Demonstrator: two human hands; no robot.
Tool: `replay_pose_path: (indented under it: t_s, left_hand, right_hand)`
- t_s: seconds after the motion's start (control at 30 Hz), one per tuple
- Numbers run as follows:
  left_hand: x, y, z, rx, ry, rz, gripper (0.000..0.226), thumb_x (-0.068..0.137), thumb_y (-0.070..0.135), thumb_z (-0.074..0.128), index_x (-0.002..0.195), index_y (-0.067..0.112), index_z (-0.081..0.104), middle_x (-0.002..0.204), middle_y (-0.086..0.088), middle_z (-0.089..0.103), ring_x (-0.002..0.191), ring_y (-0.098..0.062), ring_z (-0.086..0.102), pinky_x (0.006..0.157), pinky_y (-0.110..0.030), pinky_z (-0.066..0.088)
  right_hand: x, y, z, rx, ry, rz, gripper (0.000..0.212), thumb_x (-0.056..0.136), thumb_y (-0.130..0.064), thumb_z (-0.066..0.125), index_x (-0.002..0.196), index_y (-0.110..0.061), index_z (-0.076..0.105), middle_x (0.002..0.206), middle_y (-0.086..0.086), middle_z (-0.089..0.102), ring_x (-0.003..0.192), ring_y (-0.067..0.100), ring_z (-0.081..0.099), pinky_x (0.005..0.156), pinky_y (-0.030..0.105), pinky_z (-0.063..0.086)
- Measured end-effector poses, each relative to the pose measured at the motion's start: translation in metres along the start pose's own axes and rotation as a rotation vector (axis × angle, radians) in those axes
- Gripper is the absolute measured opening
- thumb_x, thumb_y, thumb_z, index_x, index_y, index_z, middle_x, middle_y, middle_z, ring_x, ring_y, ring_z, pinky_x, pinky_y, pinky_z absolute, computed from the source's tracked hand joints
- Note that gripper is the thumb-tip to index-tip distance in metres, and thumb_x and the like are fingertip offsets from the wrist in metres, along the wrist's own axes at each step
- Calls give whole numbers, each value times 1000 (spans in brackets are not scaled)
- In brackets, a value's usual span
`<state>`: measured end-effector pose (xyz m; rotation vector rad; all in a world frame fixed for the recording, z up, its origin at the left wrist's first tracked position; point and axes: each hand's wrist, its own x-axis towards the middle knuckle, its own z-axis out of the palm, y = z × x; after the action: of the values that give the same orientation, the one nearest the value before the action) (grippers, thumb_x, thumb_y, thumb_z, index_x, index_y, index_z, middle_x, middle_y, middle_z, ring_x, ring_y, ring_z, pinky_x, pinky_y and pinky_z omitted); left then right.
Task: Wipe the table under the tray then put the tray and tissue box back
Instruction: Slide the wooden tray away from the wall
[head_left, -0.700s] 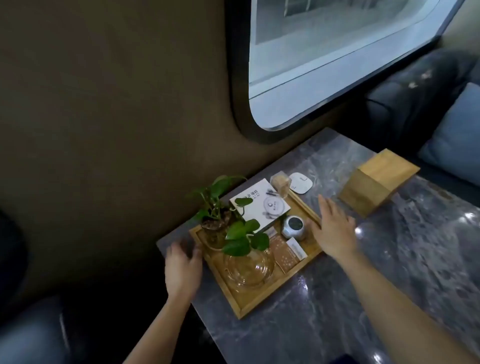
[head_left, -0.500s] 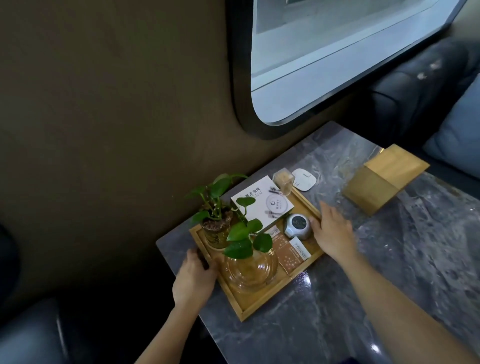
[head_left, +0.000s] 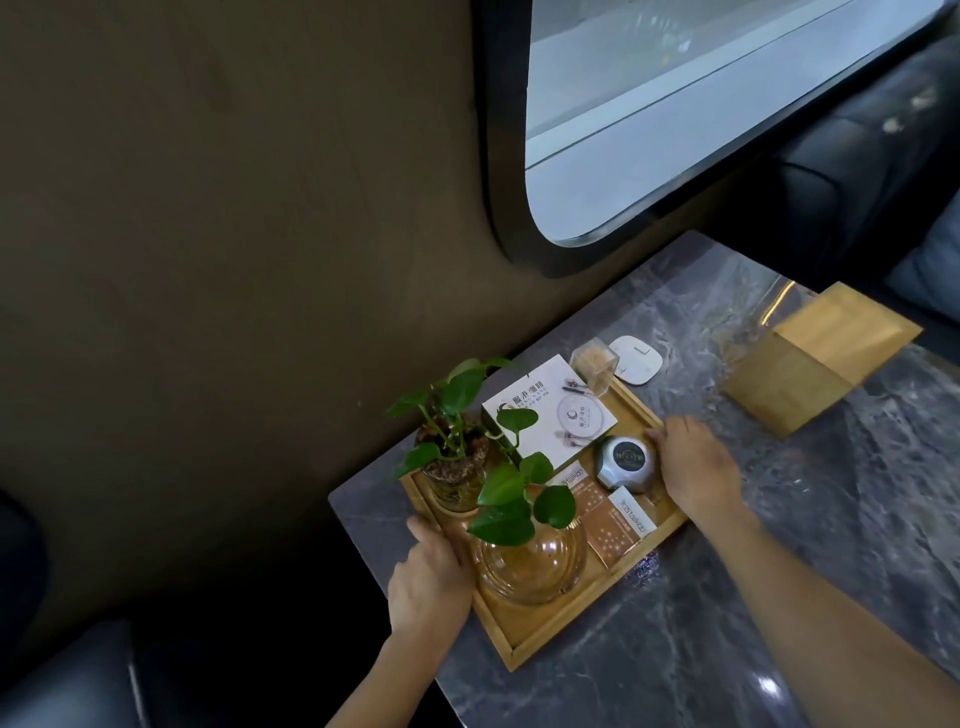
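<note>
A wooden tray (head_left: 540, 636) lies on the grey marble table (head_left: 727, 597) next to the wall. It carries a potted green plant (head_left: 457, 457), a round glass vase (head_left: 530, 564), a white card (head_left: 550, 415), a small silver device (head_left: 626, 462) and brown packets (head_left: 610, 530). My left hand (head_left: 428, 582) grips the tray's left rim beside the vase. My right hand (head_left: 696, 467) holds the tray's right rim near the silver device. The wooden tissue box (head_left: 810, 366) stands apart at the far right of the table.
A white flat gadget (head_left: 636, 358) lies on the table just behind the tray, and a small clear container (head_left: 595, 364) stands at the tray's back corner. A dark wall and a window (head_left: 675, 104) border the table. Dark seats (head_left: 857, 156) are at right and lower left.
Both hands moved in from hovering beside the tray and closed on its left and right rims. The view has shifted a little toward the tray.
</note>
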<state>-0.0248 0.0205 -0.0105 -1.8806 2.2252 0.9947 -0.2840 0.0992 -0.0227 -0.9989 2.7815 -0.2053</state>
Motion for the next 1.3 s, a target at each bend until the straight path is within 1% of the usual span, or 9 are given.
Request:
replay_pose_path:
  t_s: [0.4,0.53,0.67,0.73,0.83,1.0,1.07,1.17,1.3]
  left_hand:
    - [-8,0,-13,67,-78,91,15,94,17,34,102,6,30,111,-22,62,106,-45,57,87,-45,43]
    - [-18,7,-11,97,-60,144,22,93,14,35,111,1,33,111,-21,62,104,-44,58,86,-44,44]
    - [-32,23,-6,126,-63,259,16,94,14,35,104,1,35,106,-21,63,98,-43,60,80,-43,45]
    - [-38,32,-2,206,-69,355,13,95,12,33,102,1,37,102,-18,61,97,-41,61,81,-45,46]
    - [-47,48,6,347,-92,483,16,94,4,30,105,-1,39,98,-12,52,97,-38,62,85,-47,49]
    - [-57,72,33,425,-127,594,26,95,5,28,117,-5,39,116,-18,49,101,-36,61,86,-45,50]
    - [-61,85,45,464,-132,641,35,97,11,31,128,-5,35,123,-20,51,103,-33,62,86,-41,51]
    - [-64,107,58,397,-168,660,39,96,19,38,127,-6,34,119,-22,61,105,-37,61,87,-42,48]
    - [-60,136,77,520,-172,787,40,96,14,35,130,-7,30,122,-20,60,110,-35,59,89,-41,45]
  right_hand:
    - [-31,18,-1,-10,101,1,28,93,-23,46,85,3,54,88,22,62,83,38,60,65,44,48]
    - [-53,32,-16,-34,127,-10,21,79,-7,69,67,3,54,65,22,61,58,38,61,42,39,49]
    - [-68,61,-27,-10,173,97,29,95,-23,42,87,1,55,93,19,62,89,36,59,66,41,46]
    - [-80,78,-30,-24,216,118,30,96,-25,40,91,1,54,97,19,63,91,35,59,72,42,47]
    - [-100,102,-37,-14,220,193,31,96,-27,37,96,-1,54,101,17,61,94,33,58,75,41,46]
    - [-127,145,-50,90,217,366,30,96,-30,36,95,-6,54,103,16,62,93,33,57,70,37,39]
    - [-140,159,-55,111,217,421,29,96,-29,37,97,-6,55,106,16,62,97,33,56,73,38,40]
    - [-159,179,-59,117,225,487,29,96,-26,38,106,-5,54,114,18,60,105,34,55,86,42,43]
    - [-177,199,-60,133,198,589,32,96,-26,36,109,-3,54,117,19,59,105,34,54,86,41,44]
